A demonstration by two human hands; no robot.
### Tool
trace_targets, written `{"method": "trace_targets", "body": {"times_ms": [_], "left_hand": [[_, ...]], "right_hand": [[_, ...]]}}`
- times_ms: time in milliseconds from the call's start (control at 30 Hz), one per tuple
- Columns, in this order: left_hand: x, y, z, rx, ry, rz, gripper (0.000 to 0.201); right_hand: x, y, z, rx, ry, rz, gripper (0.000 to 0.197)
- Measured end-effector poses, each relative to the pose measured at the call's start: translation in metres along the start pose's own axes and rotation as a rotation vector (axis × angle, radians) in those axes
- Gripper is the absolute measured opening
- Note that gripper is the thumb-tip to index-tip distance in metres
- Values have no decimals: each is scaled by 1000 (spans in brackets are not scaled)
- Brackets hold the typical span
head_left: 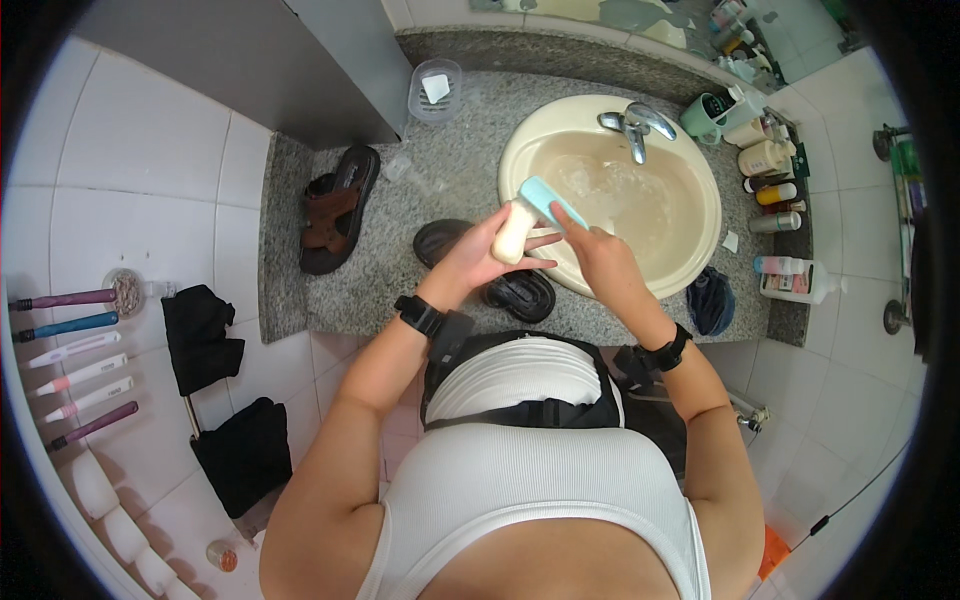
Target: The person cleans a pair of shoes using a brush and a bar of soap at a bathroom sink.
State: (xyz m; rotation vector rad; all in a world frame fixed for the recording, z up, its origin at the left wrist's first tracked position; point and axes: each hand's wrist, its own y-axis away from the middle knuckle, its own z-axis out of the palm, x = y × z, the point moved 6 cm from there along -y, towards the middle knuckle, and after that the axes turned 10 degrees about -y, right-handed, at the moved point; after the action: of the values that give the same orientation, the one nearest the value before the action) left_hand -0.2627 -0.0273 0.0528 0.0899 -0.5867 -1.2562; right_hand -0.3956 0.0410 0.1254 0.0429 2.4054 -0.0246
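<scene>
My left hand (470,258) holds a cream-coloured bar of soap (512,236) against its palm, thumb along its side and fingers spread behind it. Pressed to the upper end of the soap is a light blue brush (540,197), gripped by my right hand (602,262) with the index finger stretched along its back. Both hands are over the near left rim of the cream basin (512,150). Below my left hand a dark sandal (520,296) lies on the granite counter (392,285), partly hidden by the hand. A brown sandal (338,208) rests farther left.
Cloudy water (630,195) stands in the basin under a chrome faucet (637,125). A clear soap dish (435,90) holds a white piece. Several bottles (768,158) line the right edge, near a dark blue crumpled bag (710,300). Toothbrushes (85,347) hang on the left wall.
</scene>
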Motion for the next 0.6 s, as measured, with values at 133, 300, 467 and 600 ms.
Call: {"method": "trace_targets", "body": {"times_ms": [133, 300, 467, 600], "left_hand": [[2, 0, -2, 15, 9, 36, 46], [1, -3, -14, 55, 113, 62, 42], [-1, -3, -10, 44, -21, 46, 41], [4, 2, 0, -47, -50, 73, 41]], "right_hand": [[-4, 7, -17, 95, -253, -13, 52], [-37, 30, 0, -125, -249, -68, 49], [-41, 32, 8, -163, -76, -67, 50], [-43, 29, 2, -118, -21, -65, 51]]}}
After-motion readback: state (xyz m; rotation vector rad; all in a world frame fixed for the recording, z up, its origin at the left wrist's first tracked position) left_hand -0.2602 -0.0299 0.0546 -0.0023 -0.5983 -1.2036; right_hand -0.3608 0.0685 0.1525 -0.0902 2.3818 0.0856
